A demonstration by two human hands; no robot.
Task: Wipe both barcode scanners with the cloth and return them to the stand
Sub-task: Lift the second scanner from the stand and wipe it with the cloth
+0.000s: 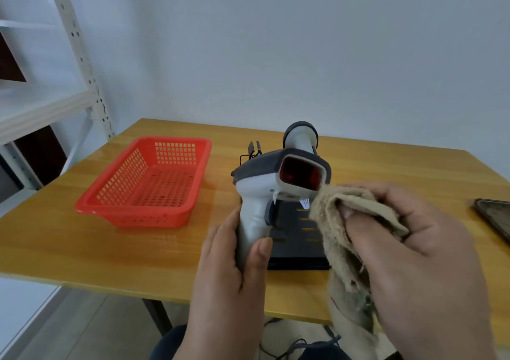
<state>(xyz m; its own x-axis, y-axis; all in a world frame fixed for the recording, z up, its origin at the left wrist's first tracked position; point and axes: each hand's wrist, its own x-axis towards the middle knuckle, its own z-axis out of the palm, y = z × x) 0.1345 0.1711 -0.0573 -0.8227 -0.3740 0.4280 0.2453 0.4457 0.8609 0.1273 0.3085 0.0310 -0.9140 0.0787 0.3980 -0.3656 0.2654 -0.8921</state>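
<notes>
My left hand grips the handle of a grey-and-white barcode scanner, held upright above the table with its red window facing me. My right hand is closed on a beige cloth, whose bunched tip touches the lower right corner of the scanner's head. A second scanner stands behind it, mostly hidden, in a black stand whose slotted base shows below the held scanner.
An orange plastic basket sits on the wooden table to the left. A dark phone lies at the right edge. White metal shelving stands at the far left. Cables trail on the floor below.
</notes>
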